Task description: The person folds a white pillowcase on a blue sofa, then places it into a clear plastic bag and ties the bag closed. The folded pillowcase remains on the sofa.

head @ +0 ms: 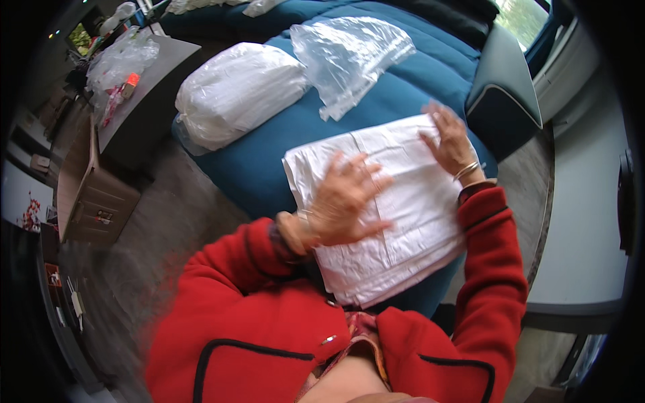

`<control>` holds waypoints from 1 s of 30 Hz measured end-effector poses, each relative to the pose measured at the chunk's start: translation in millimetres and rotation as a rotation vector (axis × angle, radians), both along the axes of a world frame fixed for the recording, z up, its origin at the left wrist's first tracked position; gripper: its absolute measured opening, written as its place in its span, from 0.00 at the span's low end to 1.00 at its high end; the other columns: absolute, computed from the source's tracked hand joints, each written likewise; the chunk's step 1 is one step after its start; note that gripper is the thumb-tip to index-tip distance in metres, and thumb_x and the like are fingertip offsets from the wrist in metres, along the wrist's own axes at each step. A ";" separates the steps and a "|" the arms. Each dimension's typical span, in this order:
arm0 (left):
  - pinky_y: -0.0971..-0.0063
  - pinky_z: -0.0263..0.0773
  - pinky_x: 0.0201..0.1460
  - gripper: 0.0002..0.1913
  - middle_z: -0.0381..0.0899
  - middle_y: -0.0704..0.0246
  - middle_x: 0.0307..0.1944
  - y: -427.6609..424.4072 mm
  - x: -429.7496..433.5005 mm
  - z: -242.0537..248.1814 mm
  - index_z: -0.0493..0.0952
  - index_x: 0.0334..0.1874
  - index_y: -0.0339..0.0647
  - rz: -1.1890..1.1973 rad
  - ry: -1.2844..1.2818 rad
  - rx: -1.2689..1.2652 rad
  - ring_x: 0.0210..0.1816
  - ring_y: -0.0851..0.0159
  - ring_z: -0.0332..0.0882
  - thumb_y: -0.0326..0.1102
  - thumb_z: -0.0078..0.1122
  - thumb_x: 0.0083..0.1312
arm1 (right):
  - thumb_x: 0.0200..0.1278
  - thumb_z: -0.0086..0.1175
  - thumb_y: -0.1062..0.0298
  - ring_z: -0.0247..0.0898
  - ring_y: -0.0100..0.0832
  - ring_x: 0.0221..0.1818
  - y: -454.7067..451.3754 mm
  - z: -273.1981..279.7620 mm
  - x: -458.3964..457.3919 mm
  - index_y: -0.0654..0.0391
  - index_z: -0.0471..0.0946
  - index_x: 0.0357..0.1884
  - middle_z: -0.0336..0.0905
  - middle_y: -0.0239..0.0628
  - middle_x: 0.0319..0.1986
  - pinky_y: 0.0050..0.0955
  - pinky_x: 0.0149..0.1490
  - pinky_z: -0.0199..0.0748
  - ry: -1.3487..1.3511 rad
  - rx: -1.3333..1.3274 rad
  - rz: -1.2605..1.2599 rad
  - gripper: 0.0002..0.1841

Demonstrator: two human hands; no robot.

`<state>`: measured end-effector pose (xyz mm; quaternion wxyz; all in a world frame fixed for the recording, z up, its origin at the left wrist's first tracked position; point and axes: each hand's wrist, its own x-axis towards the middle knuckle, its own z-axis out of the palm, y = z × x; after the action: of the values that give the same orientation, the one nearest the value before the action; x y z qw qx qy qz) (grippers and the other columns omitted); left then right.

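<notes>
A stack of folded white sheets, plastic or fabric [408, 196], lies on the blue padded seat [252, 174] in front of me. Over its left part is my left hand [347, 199], fingers spread, blurred by motion; whether it touches the surface I cannot tell. My right hand [446, 138] is at the stack's upper right corner with its fingers apart. Neither hand grips anything. Beyond the stack lies an empty clear plastic bag [347, 60]. To its left rests a full, knotted clear bag [242, 93] with white folded material inside.
The seat's grey-blue armrest [506, 90] rises at the right. At the left stands a grey table [171, 55] bearing crumpled plastic bags [123, 58] and a small orange-topped item [131, 84]. Below it is a brown chair [103, 201] on the dark floor.
</notes>
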<state>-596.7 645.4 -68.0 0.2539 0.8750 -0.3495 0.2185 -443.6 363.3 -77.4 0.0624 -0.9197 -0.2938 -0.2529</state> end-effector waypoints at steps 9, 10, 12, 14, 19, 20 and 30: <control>0.40 0.40 0.75 0.40 0.54 0.51 0.74 13.9 -27.9 -59.2 0.67 0.71 0.54 0.201 0.135 0.095 0.76 0.38 0.45 0.65 0.60 0.59 | 0.72 0.29 0.33 0.61 0.49 0.70 -55.4 -38.5 39.8 0.58 0.68 0.69 0.66 0.51 0.67 0.43 0.71 0.58 0.627 0.265 -0.759 0.40; 0.41 0.40 0.75 0.40 0.54 0.51 0.75 20.6 -33.6 -55.8 0.67 0.72 0.53 0.193 0.146 0.096 0.76 0.38 0.45 0.64 0.60 0.59 | 0.72 0.27 0.33 0.62 0.52 0.69 -64.7 -29.5 40.2 0.62 0.69 0.66 0.68 0.55 0.65 0.43 0.72 0.57 0.761 0.184 -0.725 0.42; 0.48 0.61 0.69 0.34 0.66 0.50 0.68 35.5 -39.8 -41.5 0.71 0.67 0.50 0.191 0.026 0.145 0.68 0.43 0.65 0.56 0.64 0.60 | 0.72 0.23 0.31 0.62 0.54 0.69 -73.7 -7.4 37.8 0.68 0.74 0.61 0.69 0.59 0.62 0.43 0.72 0.57 0.896 0.072 -0.863 0.46; 0.56 0.71 0.59 0.29 0.75 0.54 0.57 56.5 -34.3 -19.4 0.74 0.62 0.47 0.100 0.269 0.038 0.56 0.48 0.76 0.50 0.67 0.60 | 0.72 0.40 0.40 0.66 0.51 0.65 -69.9 19.1 35.6 0.65 0.76 0.58 0.74 0.57 0.58 0.42 0.68 0.65 0.740 -0.103 -0.831 0.35; 0.65 0.77 0.41 0.28 0.80 0.60 0.40 73.0 40.4 23.3 0.75 0.55 0.40 0.287 -0.008 -0.202 0.40 0.55 0.82 0.49 0.72 0.57 | 0.66 0.56 0.55 0.79 0.47 0.49 -5.3 37.6 28.5 0.58 0.81 0.42 0.82 0.49 0.43 0.41 0.55 0.75 0.285 -0.011 -0.410 0.16; 0.64 0.76 0.42 0.32 0.79 0.59 0.43 64.2 60.1 23.6 0.74 0.54 0.38 0.341 -0.144 -0.176 0.44 0.54 0.79 0.54 0.71 0.56 | 0.67 0.55 0.53 0.77 0.45 0.52 9.0 27.1 24.3 0.56 0.81 0.43 0.82 0.47 0.45 0.41 0.57 0.73 0.249 0.027 -0.329 0.17; 0.68 0.78 0.30 0.10 0.85 0.63 0.28 57.4 214.8 -11.7 0.80 0.27 0.37 0.565 0.365 -0.487 0.29 0.59 0.85 0.36 0.65 0.63 | 0.70 0.44 0.45 0.65 0.39 0.66 24.2 -53.6 18.6 0.53 0.80 0.54 0.78 0.38 0.57 0.43 0.69 0.55 0.229 0.165 -0.199 0.25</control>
<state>-381.9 702.9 -79.8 0.4413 0.8753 0.0171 0.1971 -425.0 387.6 -131.0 0.1456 -0.9588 -0.1706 -0.1745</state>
